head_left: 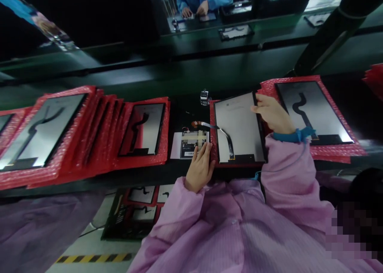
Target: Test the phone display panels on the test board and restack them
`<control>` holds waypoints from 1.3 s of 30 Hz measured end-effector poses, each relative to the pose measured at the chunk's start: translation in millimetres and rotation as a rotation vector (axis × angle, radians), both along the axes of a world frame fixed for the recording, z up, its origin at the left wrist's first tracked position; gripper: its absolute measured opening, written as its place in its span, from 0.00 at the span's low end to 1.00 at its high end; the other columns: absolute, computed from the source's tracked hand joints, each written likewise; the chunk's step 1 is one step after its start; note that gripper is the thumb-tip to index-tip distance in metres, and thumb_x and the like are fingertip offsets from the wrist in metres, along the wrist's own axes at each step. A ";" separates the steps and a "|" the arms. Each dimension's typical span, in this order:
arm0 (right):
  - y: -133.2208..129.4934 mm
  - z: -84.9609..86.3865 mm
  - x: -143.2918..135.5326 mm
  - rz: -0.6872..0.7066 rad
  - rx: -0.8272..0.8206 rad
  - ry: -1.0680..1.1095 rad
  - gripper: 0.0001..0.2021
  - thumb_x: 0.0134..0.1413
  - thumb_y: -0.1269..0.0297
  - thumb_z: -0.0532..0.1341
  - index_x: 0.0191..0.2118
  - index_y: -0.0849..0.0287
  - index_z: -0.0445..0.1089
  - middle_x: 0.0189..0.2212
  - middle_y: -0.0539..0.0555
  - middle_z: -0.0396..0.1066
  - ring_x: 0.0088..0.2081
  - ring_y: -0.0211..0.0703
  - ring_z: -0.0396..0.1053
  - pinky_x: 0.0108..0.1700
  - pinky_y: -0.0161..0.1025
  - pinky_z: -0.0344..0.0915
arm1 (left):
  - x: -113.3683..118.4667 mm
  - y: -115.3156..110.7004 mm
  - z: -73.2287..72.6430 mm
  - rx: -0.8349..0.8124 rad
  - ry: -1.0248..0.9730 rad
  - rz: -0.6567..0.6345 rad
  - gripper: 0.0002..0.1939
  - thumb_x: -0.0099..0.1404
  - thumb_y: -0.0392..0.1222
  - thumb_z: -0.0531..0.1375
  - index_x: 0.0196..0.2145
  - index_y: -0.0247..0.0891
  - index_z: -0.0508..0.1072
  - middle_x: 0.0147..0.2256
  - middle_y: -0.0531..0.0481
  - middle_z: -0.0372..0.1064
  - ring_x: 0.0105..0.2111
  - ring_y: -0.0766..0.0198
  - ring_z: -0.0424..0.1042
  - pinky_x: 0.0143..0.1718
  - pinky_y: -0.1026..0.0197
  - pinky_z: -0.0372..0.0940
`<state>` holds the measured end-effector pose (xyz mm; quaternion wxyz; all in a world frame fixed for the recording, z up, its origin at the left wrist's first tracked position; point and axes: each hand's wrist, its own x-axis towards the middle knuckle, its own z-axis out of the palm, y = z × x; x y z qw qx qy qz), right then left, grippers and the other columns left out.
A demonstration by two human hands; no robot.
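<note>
One display panel (239,123) is pinched by the right hand (273,113); one circuit board (191,139) is touched by the left hand (200,167).
In the dark crate (113,217) at lower left, several screens (143,214) are held on red lining (156,195). Right of centre, the display panel is seen over red bubble wrap (212,113), just left of the right hand, its upper right edge gripped between thumb and fingers. The circuit board's lower right corner is covered by the left hand's outstretched, slightly parted fingers.

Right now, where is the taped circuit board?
In the head view, the circuit board lies near the middle, at the fingertips of the left hand and just left of the screen panel that the right hand holds.
</note>
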<state>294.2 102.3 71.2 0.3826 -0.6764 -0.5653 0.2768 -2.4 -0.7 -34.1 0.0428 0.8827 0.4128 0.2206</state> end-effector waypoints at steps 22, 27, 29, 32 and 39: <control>13.5 -34.3 -80.7 0.795 -0.131 0.133 0.14 0.61 0.54 0.58 0.35 0.61 0.72 0.31 0.51 0.71 0.34 0.40 0.66 0.38 0.38 0.63 | 10.4 92.5 71.0 0.234 -0.225 0.040 0.14 0.72 0.39 0.54 0.51 0.36 0.73 0.49 0.39 0.73 0.52 0.50 0.69 0.59 0.44 0.62; 12.5 -42.4 -81.1 0.774 -0.078 0.112 0.09 0.57 0.62 0.57 0.33 0.61 0.71 0.31 0.51 0.71 0.35 0.40 0.66 0.41 0.38 0.62 | 13.7 126.9 60.7 0.074 -0.108 -0.100 0.11 0.70 0.39 0.53 0.33 0.39 0.74 0.36 0.46 0.76 0.42 0.54 0.71 0.55 0.46 0.60; 13.5 -44.2 -82.3 0.765 -0.072 0.107 0.08 0.55 0.66 0.55 0.32 0.61 0.71 0.31 0.51 0.71 0.36 0.40 0.66 0.42 0.37 0.61 | 11.7 126.7 55.3 0.017 -0.116 -0.115 0.12 0.69 0.39 0.53 0.29 0.40 0.72 0.32 0.48 0.74 0.39 0.56 0.70 0.52 0.47 0.59; 13.3 -46.3 -86.0 0.753 -0.045 0.101 0.06 0.52 0.70 0.55 0.31 0.60 0.69 0.31 0.51 0.70 0.35 0.38 0.65 0.41 0.36 0.60 | 8.9 122.9 51.6 -0.048 -0.127 -0.120 0.12 0.68 0.39 0.51 0.27 0.40 0.69 0.29 0.49 0.72 0.37 0.57 0.69 0.49 0.48 0.58; 10.4 -52.1 -93.2 0.696 0.022 0.089 0.02 0.50 0.70 0.56 0.29 0.58 0.64 0.29 0.50 0.66 0.32 0.37 0.61 0.38 0.36 0.57 | 13.6 121.0 50.5 -0.105 -0.138 -0.083 0.13 0.67 0.39 0.50 0.26 0.41 0.68 0.29 0.48 0.71 0.36 0.56 0.68 0.49 0.48 0.58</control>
